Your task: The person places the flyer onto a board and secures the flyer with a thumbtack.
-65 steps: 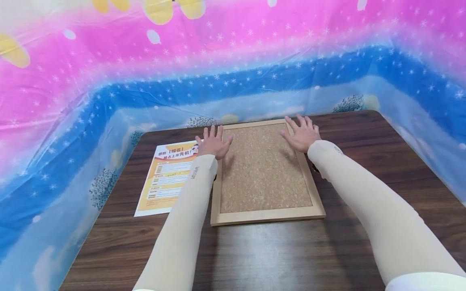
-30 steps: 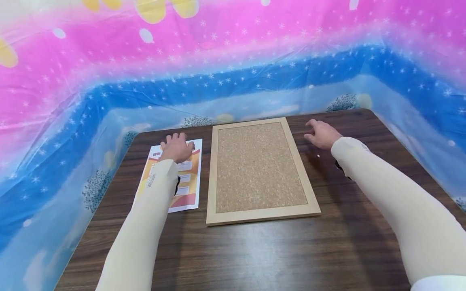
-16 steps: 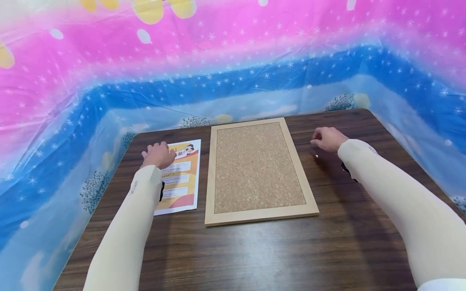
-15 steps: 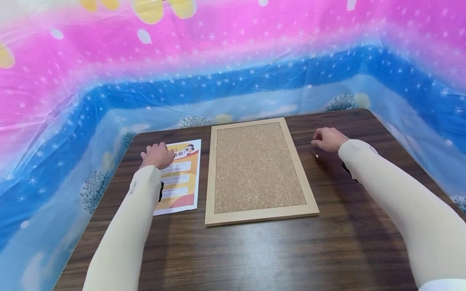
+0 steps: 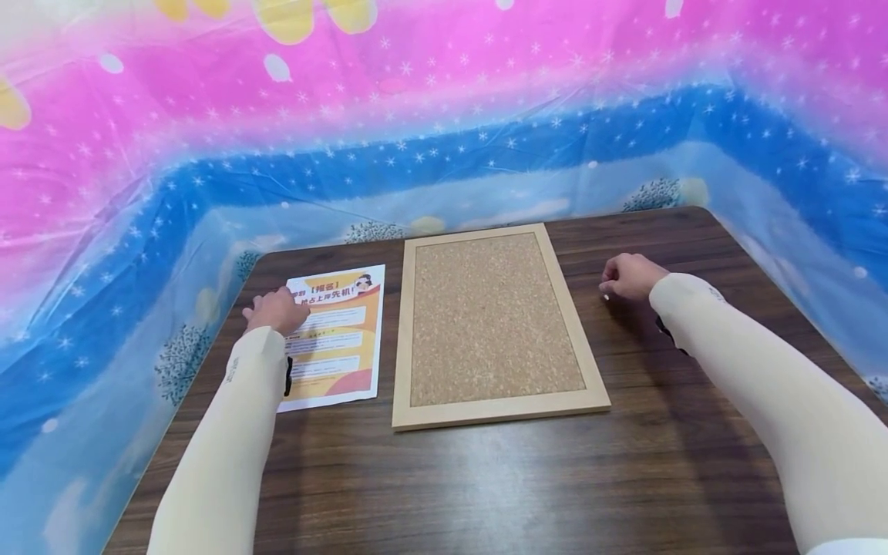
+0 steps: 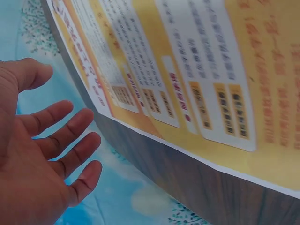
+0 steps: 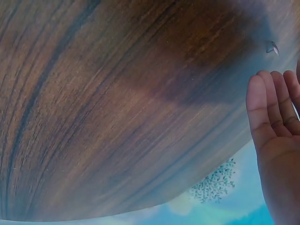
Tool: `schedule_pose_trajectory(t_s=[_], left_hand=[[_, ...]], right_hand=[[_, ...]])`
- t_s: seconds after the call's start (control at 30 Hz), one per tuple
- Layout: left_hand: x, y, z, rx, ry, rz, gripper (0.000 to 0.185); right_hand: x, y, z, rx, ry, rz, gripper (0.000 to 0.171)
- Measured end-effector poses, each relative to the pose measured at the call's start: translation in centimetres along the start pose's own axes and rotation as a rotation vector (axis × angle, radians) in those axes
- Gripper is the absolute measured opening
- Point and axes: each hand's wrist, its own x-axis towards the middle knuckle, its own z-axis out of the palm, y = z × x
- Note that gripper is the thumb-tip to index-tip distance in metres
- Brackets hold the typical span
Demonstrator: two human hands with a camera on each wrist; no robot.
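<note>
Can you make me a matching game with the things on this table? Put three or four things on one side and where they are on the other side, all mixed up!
Things:
1. cork board
2. orange flyer
3. left hand
4. right hand

Places:
A. at the flyer's outer edge, fingers spread
B. on the bare wood to the right of the board
C. in the middle of the table
D. lying flat to the left of the board

Pairs: 1-C, 2-D, 3-A, 4-B
</note>
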Motion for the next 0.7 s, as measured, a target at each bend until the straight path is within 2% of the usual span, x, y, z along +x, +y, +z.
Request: schedule_pose_trajectory(t_s=[0.33,0.5,0.7], left_hand=[[-0.6,-0.9,-0.1,-0.002,-0.026,-0.041,0.065],[-1.0,-1.1,-0.1,0.019,-0.037,-0.132,0.059],[-0.9,-2.1,0.4,0.061,-0.105,-0.224,0.062]], right_hand=[[0.1,0.3,0.4,0.010,-0.037,0.008,0.011],[0.2,0.5,0.8,0.020,-0.038,0.006,0.010],[0.4,0.5,1.1,0.011,-0.029,-0.011,0.008]])
